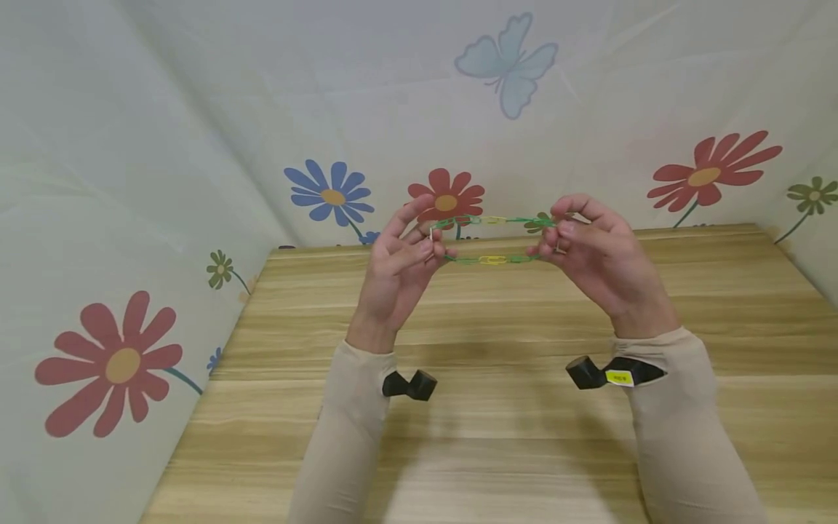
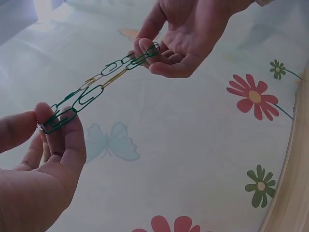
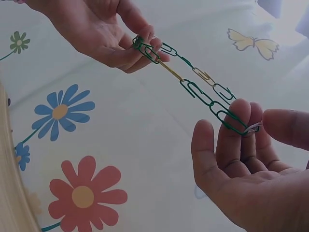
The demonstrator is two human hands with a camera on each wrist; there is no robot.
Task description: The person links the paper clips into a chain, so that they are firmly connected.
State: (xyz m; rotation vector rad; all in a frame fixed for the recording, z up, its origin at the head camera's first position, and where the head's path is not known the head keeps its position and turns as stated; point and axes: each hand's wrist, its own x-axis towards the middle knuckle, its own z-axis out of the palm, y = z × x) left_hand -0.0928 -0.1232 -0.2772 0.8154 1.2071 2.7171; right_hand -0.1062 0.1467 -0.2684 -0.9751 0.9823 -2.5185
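A loop of linked paper clips (image 1: 492,260), mostly green with some yellow, stretches in two strands between the hands, held up above the table. My left hand (image 1: 399,276) pinches its left end between thumb and fingers, a pale clip (image 1: 431,234) showing there. At the other end, my right hand (image 1: 609,255) pinches the chain with thumb and fingertips. Up close in the right wrist view, a whitish clip (image 3: 252,128) lies at the right thumb tip. In the left wrist view the green end clip (image 2: 60,123) crosses the left fingers. Fingers partly cover both ends.
A wood-grain table (image 1: 497,422) lies beneath the hands. Behind it and at the sides hangs a pale cloth backdrop (image 1: 366,80) printed with flowers and a butterfly. Black wrist devices (image 1: 422,386) protrude from both beige sleeves (image 1: 347,437).
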